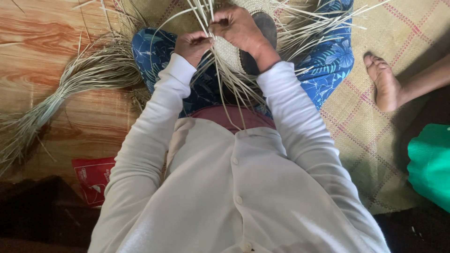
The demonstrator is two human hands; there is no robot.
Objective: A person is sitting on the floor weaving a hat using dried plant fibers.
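Both hands work at the person's lap, where a half-woven straw piece [229, 52] rests on the knees so its loose strands fan out within reach — the left hand [193, 46] has its fingers closed on a few strands, the right hand [240, 29] pinches others above the woven part. A spare bundle of straw [79, 79] lies on the floor just beside the left knee — another person's bare foot [384, 82] rests on the mat [403, 33].

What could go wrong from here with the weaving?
Both hands, left hand and right hand, pinch thin strands at the woven piece; a grip could slip and loosen the weave. Loose strands fan out and could tangle or snap. Another person's foot lies close by.
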